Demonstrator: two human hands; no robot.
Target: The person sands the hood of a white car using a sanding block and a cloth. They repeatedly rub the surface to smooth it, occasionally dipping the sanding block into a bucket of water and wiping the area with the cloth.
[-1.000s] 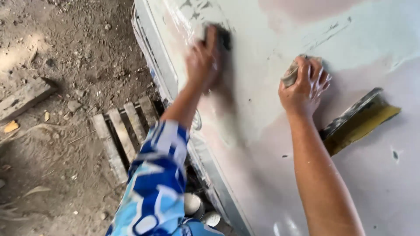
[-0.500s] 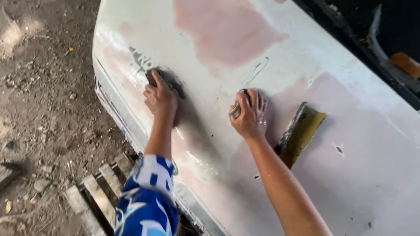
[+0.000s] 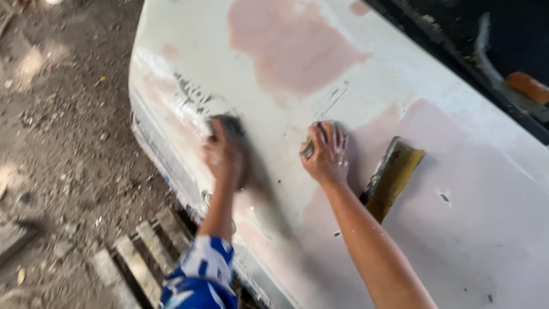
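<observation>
A large white car body panel (image 3: 434, 229), patched with pinkish filler, is seen from above, slanting across the view. The left hand (image 3: 226, 154) is pressed flat onto the panel near its lower left edge, blurred by motion; a dark sanding pad (image 3: 229, 125) is gripped under the fingers, its upper edge showing just beyond the fingertips. The right hand (image 3: 326, 153) is laid on the panel a little to the right, fingers curled closed around a small folded grey piece of abrasive paper (image 3: 307, 149), which is seen poking out at the thumb side. Both hands are touching the surface and are kept near each other but apart.

Just beside the right wrist, a yellowish-brown flat spreader (image 3: 394, 177) is lying loose on the panel, tilted, with its dark edge turned toward the hand. A blue and white patterned sleeve (image 3: 200, 274) is seen on the left arm; the right forearm is bare. Dark scuffed streaks are visible on the panel above the left hand. Below the panel's edge, a wooden pallet (image 3: 137, 263) is set on the dirt ground (image 3: 57, 114)
</observation>
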